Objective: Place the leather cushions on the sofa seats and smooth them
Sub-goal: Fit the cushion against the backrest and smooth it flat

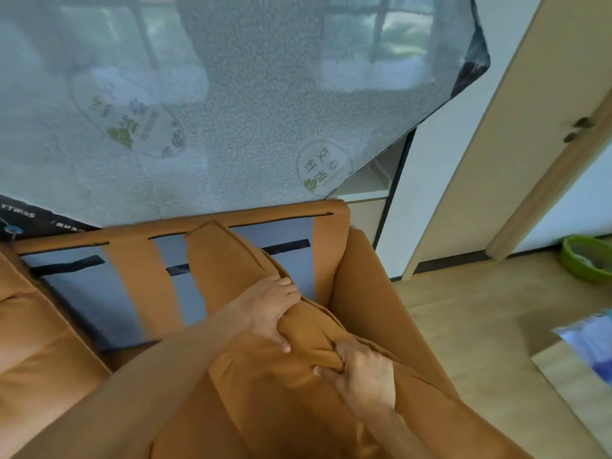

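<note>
A tan leather cushion (231,279) stands tilted on edge over the right seat of the tan sofa (371,293). My left hand (268,309) grips its upper edge, fingers over the far side and thumb on the near face. My right hand (364,376) clutches a bunched fold of the same cushion lower down. The seat base (92,293) beneath shows grey fabric with tan straps and black bands. Another tan cushion (29,342) lies on the seat at the left.
A plastic-wrapped grey mattress (231,111) leans behind the sofa back. The sofa's right armrest borders wooden floor (480,309). A green basin (586,260) sits on the floor by a beige door (513,144). A blurred blue object (589,336) is at the right edge.
</note>
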Demonstrator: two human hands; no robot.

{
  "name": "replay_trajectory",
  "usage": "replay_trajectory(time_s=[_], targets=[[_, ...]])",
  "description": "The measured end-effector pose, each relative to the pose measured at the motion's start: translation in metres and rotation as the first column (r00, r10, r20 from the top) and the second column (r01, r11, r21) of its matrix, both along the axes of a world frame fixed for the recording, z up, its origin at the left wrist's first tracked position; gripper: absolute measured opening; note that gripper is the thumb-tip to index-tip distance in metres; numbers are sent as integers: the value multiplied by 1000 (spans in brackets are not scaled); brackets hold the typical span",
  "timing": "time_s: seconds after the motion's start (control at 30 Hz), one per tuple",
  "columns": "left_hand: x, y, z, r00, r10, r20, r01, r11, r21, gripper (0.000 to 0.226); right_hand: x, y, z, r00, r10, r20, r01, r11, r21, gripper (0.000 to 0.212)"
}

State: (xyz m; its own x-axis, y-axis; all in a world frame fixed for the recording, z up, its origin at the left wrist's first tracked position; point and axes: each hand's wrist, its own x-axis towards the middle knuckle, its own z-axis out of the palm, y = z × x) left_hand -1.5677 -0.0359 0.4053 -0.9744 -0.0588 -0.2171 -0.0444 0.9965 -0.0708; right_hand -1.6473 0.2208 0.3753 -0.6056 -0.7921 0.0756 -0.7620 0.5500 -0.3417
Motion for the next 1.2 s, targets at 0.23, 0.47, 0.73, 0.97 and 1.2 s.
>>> replay_trajectory(time_s=[0.23,0.47,0.73,0.97,1.2], targets=[[46,-51,34,984,102,-145,-95,994,54,96,2,-61,44,978,164,-130,-177,979,-99,47],[117,-93,47,864,401,-305,-397,914,79,76,-8,-159,80,880,439,-179,-443,896,20,39],[171,-86,-23,741,655,-150,-642,756,129,97,16,-204,18,771,616,-165,-600,788,138,56],[173,-115,-15,830,532,-168,-520,847,110,105,-112,-162,30,894,405,-190,-366,907,209,127],[163,-152,-17,808,589,-4,-588,807,-63,114,-129,-182,14,889,419,-182,-342,875,343,98]])
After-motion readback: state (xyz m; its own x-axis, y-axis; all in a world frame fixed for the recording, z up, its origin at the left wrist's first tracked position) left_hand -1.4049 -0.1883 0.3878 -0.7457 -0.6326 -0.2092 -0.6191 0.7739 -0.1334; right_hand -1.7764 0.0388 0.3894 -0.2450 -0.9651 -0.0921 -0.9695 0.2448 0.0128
